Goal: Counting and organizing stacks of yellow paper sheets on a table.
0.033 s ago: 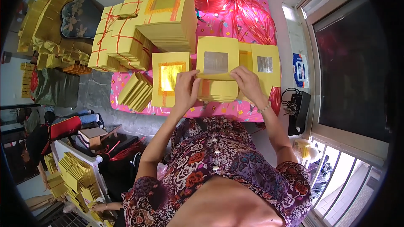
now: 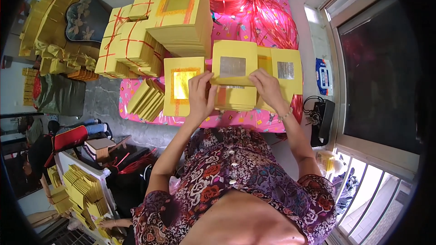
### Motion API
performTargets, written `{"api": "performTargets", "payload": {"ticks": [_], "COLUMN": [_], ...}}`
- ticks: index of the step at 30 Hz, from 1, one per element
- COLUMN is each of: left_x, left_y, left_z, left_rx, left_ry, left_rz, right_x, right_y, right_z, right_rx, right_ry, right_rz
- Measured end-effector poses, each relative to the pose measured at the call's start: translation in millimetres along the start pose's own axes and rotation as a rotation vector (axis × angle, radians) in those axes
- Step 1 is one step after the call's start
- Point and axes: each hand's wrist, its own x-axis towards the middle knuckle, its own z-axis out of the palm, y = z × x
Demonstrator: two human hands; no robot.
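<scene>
A yellow paper sheet (image 2: 234,47) with a silver foil square lies on a pile of similar paper (image 2: 236,102) in front of me. Its near edge is rolled or folded up between my hands. My left hand (image 2: 200,94) pinches the left end of that edge, and my right hand (image 2: 268,88) pinches the right end. Just left of the pile lies yellow paper with a gold foil square (image 2: 184,86) bordered in orange. Beyond my right hand is more yellow paper with a silver square (image 2: 286,70). Folded yellow papers (image 2: 145,102) lean together at the table's left.
A pink patterned cloth (image 2: 245,120) covers the table. At the back stand a tall yellow paper stack (image 2: 181,27), bundles tied with red strips (image 2: 136,41), and loose red plastic strips (image 2: 254,4). Co-workers handle yellow paper (image 2: 84,186) at a lower-left table. A window (image 2: 381,77) is at right.
The folded edge of the sheet has lifted slightly, and a bit of silver foil now shows beneath it. My hands have barely moved.
</scene>
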Motion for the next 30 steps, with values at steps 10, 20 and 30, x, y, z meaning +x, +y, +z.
{"api": "performTargets", "payload": {"ticks": [10, 20, 30], "left_x": [19.0, 33.7, 41.2], "left_y": [4.4, -23.3, -27.1], "left_z": [50.6, 80.4, 84.0], "left_rx": [0.209, 0.328, 0.314], "left_ry": [-0.435, -0.495, -0.517], "left_rz": [0.258, 0.203, 0.210], "right_x": [85.5, 125.2, 154.8], "right_y": [43.7, 73.1, 76.1], "right_z": [0.2, 21.4, 49.0], "right_rx": [0.034, -0.338, -0.060], "right_ry": [0.029, 0.086, -0.354], "right_rz": [0.090, -0.146, 0.027]}}
